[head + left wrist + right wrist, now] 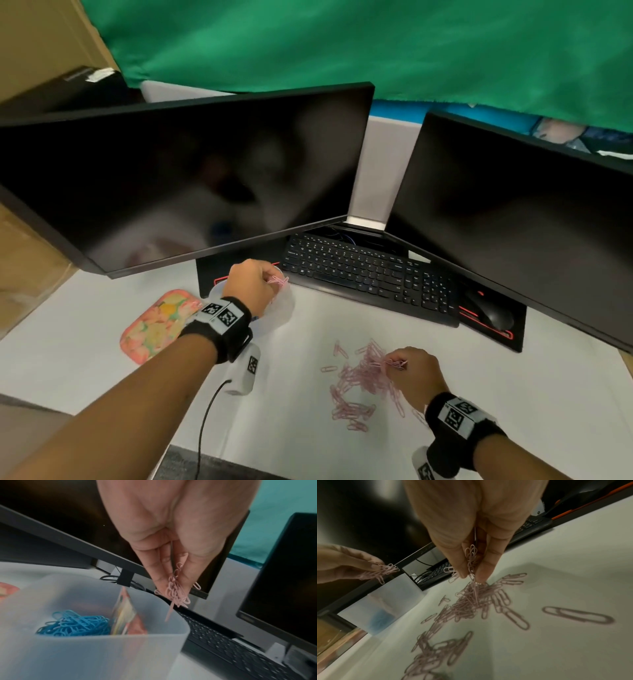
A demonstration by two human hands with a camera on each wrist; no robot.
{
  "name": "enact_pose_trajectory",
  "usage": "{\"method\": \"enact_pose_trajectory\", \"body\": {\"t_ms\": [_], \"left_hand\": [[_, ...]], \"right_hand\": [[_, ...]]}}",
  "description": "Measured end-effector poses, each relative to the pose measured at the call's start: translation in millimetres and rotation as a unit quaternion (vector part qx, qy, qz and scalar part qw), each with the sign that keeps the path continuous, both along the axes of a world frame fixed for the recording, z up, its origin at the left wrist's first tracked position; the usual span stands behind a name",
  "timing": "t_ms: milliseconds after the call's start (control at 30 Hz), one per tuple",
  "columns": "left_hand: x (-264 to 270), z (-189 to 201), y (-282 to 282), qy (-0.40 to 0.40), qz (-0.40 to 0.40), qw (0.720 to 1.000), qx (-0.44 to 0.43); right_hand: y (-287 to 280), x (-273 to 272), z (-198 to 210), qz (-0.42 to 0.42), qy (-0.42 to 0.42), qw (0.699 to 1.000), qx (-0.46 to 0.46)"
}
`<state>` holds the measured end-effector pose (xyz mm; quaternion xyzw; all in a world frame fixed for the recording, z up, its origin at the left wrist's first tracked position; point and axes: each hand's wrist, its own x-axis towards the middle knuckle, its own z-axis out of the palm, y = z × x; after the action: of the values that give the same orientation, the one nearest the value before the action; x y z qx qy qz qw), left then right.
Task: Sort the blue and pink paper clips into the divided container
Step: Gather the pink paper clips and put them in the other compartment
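My left hand (272,281) pinches a bunch of pink paper clips (176,592) above the translucent divided container (106,650), over its right-hand compartment. Blue paper clips (75,624) fill the left compartment beside a colourful divider (126,616). My right hand (399,365) pinches several pink clips (471,559) just above the loose pink pile (359,383) on the white desk. In the right wrist view the container (388,601) stands at the left under my left hand (373,566). The head view shows little of the container behind my left hand.
Two dark monitors (191,178) (520,219) overhang the back of the desk. A black keyboard (370,274) and mouse (493,308) lie behind the pile. A floral pouch (157,325) lies left of the container. A white device (245,373) with a black cable sits near my left forearm.
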<state>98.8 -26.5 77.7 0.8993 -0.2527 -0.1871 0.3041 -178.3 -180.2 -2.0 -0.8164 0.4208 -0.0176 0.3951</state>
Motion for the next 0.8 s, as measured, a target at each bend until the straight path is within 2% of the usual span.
{"method": "enact_pose_trajectory", "body": {"t_ms": [167, 333, 433, 600, 800], "left_hand": [[12, -17, -14, -0.027, 0.009, 0.997, 0.068], [11, -25, -17, -0.022, -0.01, 0.99, 0.138], [12, -15, -15, -0.017, -0.013, 0.991, 0.132], [10, 2, 13, -0.009, 0.024, 0.995, 0.093], [-28, -17, 59, 0.039, -0.104, 0.988, 0.103]], "right_hand": [[7, 14, 19, 0.012, -0.018, 1.0, 0.006], [21, 46, 57, 0.011, -0.072, 0.996, 0.042], [30, 77, 80, 0.026, -0.095, 0.993, 0.072], [40, 150, 97, 0.083, -0.111, 0.99, 0.037], [56, 225, 80, 0.125, -0.054, 0.99, -0.029]]}}
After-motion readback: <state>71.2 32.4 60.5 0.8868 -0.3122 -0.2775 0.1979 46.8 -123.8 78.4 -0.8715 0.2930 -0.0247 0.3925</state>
